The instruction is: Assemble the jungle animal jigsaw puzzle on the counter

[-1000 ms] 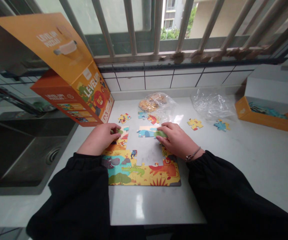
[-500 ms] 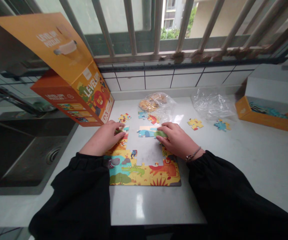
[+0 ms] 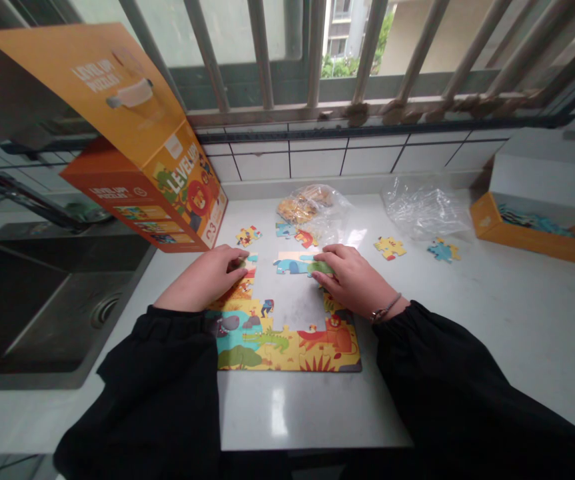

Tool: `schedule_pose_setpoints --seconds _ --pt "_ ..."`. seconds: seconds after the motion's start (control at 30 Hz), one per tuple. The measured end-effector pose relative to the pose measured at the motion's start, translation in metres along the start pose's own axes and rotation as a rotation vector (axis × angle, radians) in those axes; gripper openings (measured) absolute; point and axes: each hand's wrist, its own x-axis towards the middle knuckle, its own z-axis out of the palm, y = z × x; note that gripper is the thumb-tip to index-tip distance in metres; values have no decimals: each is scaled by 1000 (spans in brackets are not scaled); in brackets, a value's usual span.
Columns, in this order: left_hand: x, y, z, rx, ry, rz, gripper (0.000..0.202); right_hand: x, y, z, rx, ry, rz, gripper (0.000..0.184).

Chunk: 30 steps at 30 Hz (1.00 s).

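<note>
Both hands at the top edge of a half-built animal puzzle

I have the puzzle (image 3: 277, 341) flat on the white counter (image 3: 332, 413), straight in front of the person, its lower rows joined and its middle open to the bare surface. On my head view the left hand (image 3: 210, 275) rests at the upper left corner, thumb and fingertips on the edge pieces there; I cannot tell whether it grips them or only presses. The right hand (image 3: 350, 277) grasps the green end of the top strip (image 3: 291, 267) between thumb and fingers, and its palm hides my view of the corner beneath. A gap separates this strip from the left column.

Just beyond I see a yellow-and-red loose piece (image 3: 248, 236) and a clear bag of pieces (image 3: 302, 205); off to the right lie a yellow piece (image 3: 390, 248) and a blue piece (image 3: 442, 250), near a crumpled clear bag (image 3: 424, 210). A tall orange box (image 3: 190, 183) stands open at the left, beside the sink (image 3: 32, 300), and a low open box (image 3: 532, 243) sits far right with bluish pieces inside
</note>
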Motion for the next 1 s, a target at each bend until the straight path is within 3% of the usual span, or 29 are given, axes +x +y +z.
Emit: schedule_pose_setpoints --seconds 0.17,0.47,0.67,0.87,1.0 --pt "-1 -1 -3 -61 22 -80 33 0 0 0 3 7 -3 29" --pt "-1 5 -5 -81 15 -85 20 1 -1 -2 2 4 -4 29" --pt "-1 2 -4 -68 27 -61 18 0 -1 -1 -4 1 -1 29" --pt "-2 1 -4 -88 45 -140 23 0 -2 -1 -2 0 0 29" --pt "0 1 -4 -40 4 -70 14 0 -1 -1 -4 -4 -3 29"
